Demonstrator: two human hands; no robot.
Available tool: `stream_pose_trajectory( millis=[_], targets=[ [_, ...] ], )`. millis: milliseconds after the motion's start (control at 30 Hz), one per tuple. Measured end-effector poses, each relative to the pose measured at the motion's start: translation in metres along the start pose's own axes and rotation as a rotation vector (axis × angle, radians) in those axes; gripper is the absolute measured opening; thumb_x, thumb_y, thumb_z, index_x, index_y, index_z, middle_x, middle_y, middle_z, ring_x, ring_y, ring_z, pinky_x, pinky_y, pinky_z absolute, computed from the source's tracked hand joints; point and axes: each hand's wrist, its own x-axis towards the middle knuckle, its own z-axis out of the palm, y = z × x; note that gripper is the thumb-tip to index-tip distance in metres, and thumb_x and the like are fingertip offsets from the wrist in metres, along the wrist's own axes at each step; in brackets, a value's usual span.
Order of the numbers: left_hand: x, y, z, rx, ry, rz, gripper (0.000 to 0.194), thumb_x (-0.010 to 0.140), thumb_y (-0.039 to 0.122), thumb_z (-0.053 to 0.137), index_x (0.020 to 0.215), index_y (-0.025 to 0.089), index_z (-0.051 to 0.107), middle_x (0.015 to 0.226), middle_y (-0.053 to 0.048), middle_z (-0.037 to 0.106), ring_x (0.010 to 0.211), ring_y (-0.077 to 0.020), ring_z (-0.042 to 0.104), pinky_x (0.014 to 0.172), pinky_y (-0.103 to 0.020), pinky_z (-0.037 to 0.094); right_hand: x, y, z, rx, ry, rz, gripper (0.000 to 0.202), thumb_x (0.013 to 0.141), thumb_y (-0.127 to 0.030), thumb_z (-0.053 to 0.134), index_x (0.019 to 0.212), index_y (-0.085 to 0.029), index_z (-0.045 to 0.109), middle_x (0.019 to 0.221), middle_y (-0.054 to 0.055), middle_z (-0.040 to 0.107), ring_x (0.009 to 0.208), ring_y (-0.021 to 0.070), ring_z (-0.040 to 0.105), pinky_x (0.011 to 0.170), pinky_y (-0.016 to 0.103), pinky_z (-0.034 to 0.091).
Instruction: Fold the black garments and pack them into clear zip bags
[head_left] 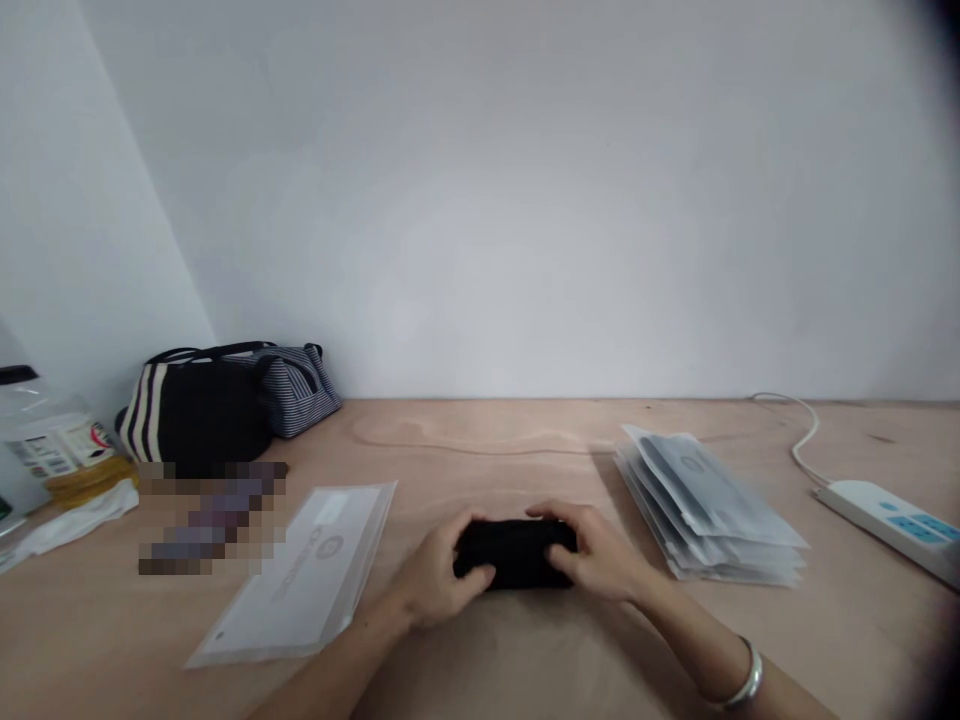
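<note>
From my remote seat, I have the left hand (pixel 444 575) and right hand (pixel 604 558) closed on opposite ends of one black bundle (pixel 517 556), thumbs on its near side. It is at the middle of the wooden table (pixel 480 470), between one flat frosted zip bag (pixel 311 570) and one stack of frosted bags (pixel 705 510), too overlapped for me to count; both forearms angle inward, palms facing each other

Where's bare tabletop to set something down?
Table between black bundle and wall, crossed by a faint line; also between bag stack, power strip and right forearm. Crowded: left side, with black bag, striped bag, bottle, flat bag.
</note>
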Motion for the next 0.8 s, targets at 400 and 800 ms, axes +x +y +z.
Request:
stream_pose_trajectory(
  millis=[400,800],
  targets=[
    [0.002,-0.025,0.014,0.439,0.056,0.151,0.036,0.091,0.031,0.033,0.126,0.026,0.039,0.133,-0.002,0.040,0.122,-0.0188,0.033,0.102,-0.041,0.025,-0.002,0.002,0.008,-0.320,-0.078,-0.280,0.050,0.086,-0.042,0.036,0.132,-0.023,0.031,0.137,0.006,0.032,0.126,0.0217,0.024,0.104,0.043,0.017],
    [0.003,-0.015,-0.017,0.859,0.109,-0.212,0.040,0.087,0.037,0.035,0.119,0.016,0.046,0.121,-0.011,0.049,0.112,-0.0244,0.042,0.093,-0.038,0.031,-0.008,-0.004,0.017,-0.578,-0.005,0.082,0.063,0.083,-0.060,0.023,0.128,-0.020,0.040,0.128,0.015,0.043,0.110,0.0335,0.042,0.091,0.054,0.024]
  ],
)
